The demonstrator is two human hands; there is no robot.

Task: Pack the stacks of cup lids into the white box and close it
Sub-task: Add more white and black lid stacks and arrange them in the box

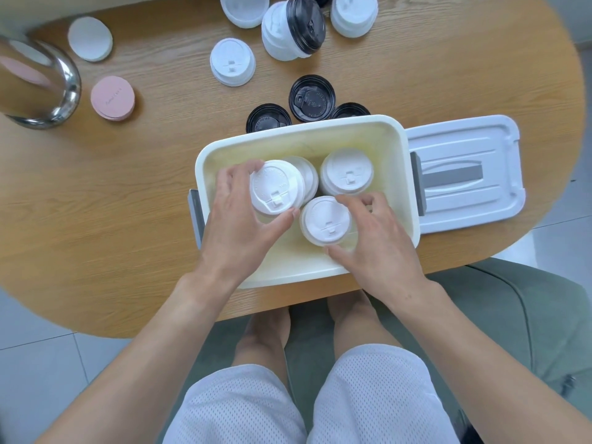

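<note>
The white box (397, 149) stands open near the table's front edge. My left hand (238, 219) grips a stack of white lids (275, 187) inside the box, at its left. My right hand (374, 238) holds a second white stack (326, 219) at the box's front middle. A third white stack (347, 171) stands at the back right of the box. Behind the left-hand stack, another white stack (307, 174) is partly hidden. The box's lid (464, 174) lies flat on the table to the right.
Behind the box lie black lid stacks (311, 97), (267, 118). Farther back are white stacks (232, 62), (354, 14), (245, 9) and a tipped white-and-black stack (293, 28). Pink (112, 97) and white (90, 38) coasters and a metal-rimmed glass container (38, 81) sit at the left.
</note>
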